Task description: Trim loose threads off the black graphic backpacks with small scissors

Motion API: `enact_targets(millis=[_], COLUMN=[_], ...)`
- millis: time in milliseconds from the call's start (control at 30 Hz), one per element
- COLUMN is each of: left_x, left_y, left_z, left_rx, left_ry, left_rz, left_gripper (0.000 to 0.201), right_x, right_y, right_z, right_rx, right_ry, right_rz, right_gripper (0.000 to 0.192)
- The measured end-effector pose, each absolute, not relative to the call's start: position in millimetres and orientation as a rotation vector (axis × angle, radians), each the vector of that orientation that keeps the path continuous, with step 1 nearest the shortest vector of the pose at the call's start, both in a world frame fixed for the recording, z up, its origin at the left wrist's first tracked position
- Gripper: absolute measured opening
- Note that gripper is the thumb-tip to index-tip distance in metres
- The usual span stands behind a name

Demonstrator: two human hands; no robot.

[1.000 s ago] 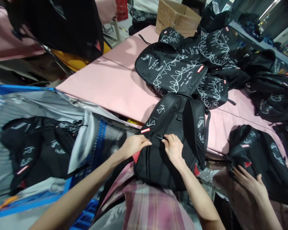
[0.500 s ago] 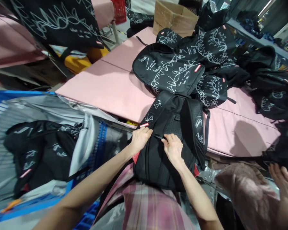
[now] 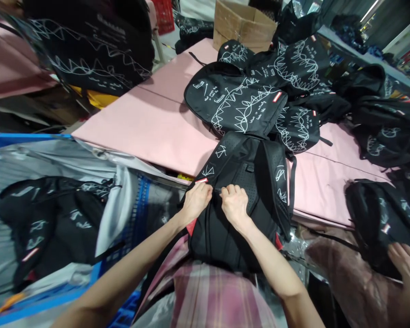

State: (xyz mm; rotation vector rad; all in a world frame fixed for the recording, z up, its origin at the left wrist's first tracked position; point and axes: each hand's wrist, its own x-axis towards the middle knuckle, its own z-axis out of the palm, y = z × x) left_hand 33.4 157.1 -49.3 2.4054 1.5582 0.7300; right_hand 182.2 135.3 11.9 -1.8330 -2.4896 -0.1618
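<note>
A black backpack [image 3: 222, 248] leans back-side up against the table edge in front of my body, its padded shoulder straps [image 3: 277, 177] with white scribbles lying toward me. My left hand [image 3: 197, 199] is closed on the backpack's left edge, just below a red-and-white label [image 3: 201, 181]. Close to it, my right hand [image 3: 234, 203] is closed in a pinch at the back panel. A small dark piece, perhaps a zipper pull, shows between the two hands; the fingers partly hide it.
Several printed black backpacks [image 3: 239, 100] are heaped on the pink table [image 3: 146, 123], before a cardboard box [image 3: 244, 25]. At left, a blue crate [image 3: 23, 136] with a grey liner holds another backpack [image 3: 61, 228]. A co-worker's hand [image 3: 405, 259] touches a backpack [image 3: 369, 214] at right.
My right hand has moved left, closer to my left hand, which stays at the backpack's edge. At right, the co-worker's backpack has come into view; at upper left, another backpack has shifted.
</note>
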Motion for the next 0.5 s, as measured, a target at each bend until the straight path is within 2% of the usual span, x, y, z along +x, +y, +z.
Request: enact_targets(millis=[200, 367, 433, 500], left_x=[35, 31, 11, -17], left_y=[157, 157, 157, 157], left_z=[-55, -48, -39, -27], left_rx=[2.403, 2.356, 2.337, 2.31], left_ry=[1.568, 1.572, 1.552, 1.634], left_rz=[0.705, 0.645, 0.528, 0.258], left_gripper=[0.02, 0.02, 0.02, 0.024], right_x=[159, 166, 184, 207], right_y=[144, 147, 141, 128], right_z=[21, 28, 31, 33], right_rx=[-1.763, -1.82, -1.855, -1.838], right_ry=[-2.659, -2.623, -2.473, -2.281], right_rz=[-0.16, -0.056, 0.032, 0.116], right_gripper=[0.021, 0.017, 0.011, 0.013])
